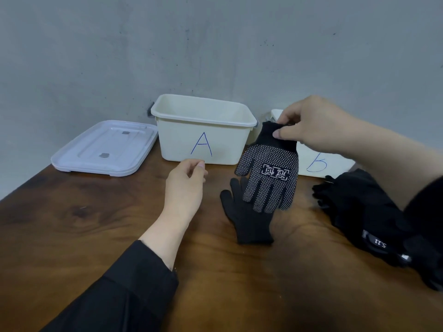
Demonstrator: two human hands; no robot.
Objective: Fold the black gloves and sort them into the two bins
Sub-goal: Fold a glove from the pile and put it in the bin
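My right hand pinches the cuff of a black glove with white grip dots, which hangs fingers down above the table. Under its fingertips a plain black glove lies flat on the wooden table, fingers pointing away from me. My left hand hovers to the left of both gloves with fingers loosely curled, holding nothing. The white bin marked A stands at the back and looks empty. The white bin marked B stands to its right, mostly hidden behind my right hand and the hanging glove.
A pile of black gloves lies at the right edge of the table, one with a 5.11 label. A translucent white lid rests at the back left. A grey wall rises right behind the bins.
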